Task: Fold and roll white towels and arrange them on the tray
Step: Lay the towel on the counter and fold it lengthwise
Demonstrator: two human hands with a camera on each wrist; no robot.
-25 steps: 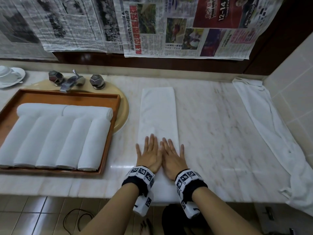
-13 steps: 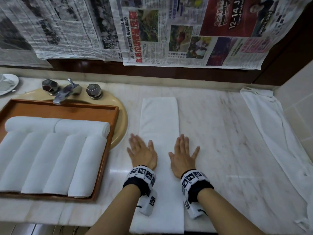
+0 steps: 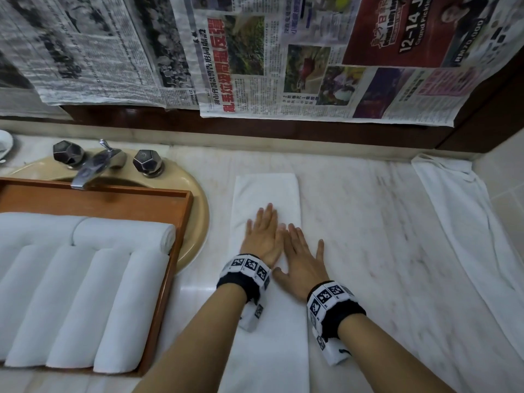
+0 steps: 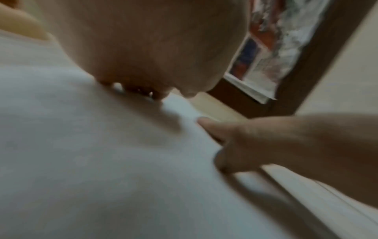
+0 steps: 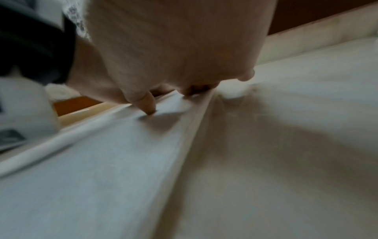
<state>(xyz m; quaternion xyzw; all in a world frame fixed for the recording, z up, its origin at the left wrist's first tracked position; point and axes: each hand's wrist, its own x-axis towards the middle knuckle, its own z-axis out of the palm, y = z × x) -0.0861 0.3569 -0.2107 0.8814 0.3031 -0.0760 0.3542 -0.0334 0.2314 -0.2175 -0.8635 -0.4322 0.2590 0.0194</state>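
Towel lay folded in a long strip on bench, right of tray. Left hand and right hand pressed flat on it, fingers straight, gripping nothing. Risk: uneven pressing could skew edges, giving a crooked roll.

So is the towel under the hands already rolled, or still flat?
Flat: the folded towel lies as a long strip on the counter, both hands pressing it, no roll started.

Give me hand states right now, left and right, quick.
Left hand: open, fingers straight, pressing flat on the folded towel.
Right hand: open, fingers straight, flat across the towel's right edge, holding nothing.
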